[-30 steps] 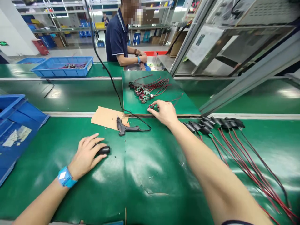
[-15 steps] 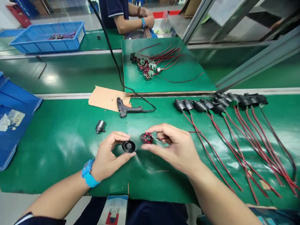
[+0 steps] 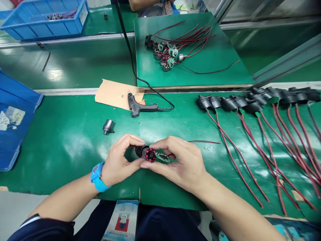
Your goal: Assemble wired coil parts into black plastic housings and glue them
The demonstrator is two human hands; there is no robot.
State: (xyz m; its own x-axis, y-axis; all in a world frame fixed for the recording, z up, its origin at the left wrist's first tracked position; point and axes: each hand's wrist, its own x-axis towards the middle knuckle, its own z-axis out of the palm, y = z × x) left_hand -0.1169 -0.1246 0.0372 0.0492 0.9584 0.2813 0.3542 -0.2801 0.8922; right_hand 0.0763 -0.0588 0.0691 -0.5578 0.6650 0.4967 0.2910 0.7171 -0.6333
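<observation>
My left hand [image 3: 123, 158] grips a black plastic housing [image 3: 139, 151] between thumb and fingers, its open end turned to the right. In my right hand [image 3: 179, 162] is a small motor stator [image 3: 150, 155] with red windings, pinched at its sides. A green ring-shaped circuit board [image 3: 162, 157] hangs from the stator by my right fingers, and a red wire [image 3: 205, 142] trails out beyond them. Stator and housing meet end to end; how far one sits inside the other is hidden. Another black housing [image 3: 108, 127] stands on the green mat, up and left of my left hand.
A glue gun [image 3: 140, 106] lies by cardboard [image 3: 110, 93]. Black housings with red wires [image 3: 253, 104] line the right side. Several wired stators [image 3: 165, 55] rest on a raised green board [image 3: 200, 78]. Blue bins [image 3: 15, 124] stand left; a co-worker's arm [image 3: 140, 4] shows behind.
My hands have come together, bringing the stator from a gap beside the housing up against its open end. The camera view has tilted downward a little.
</observation>
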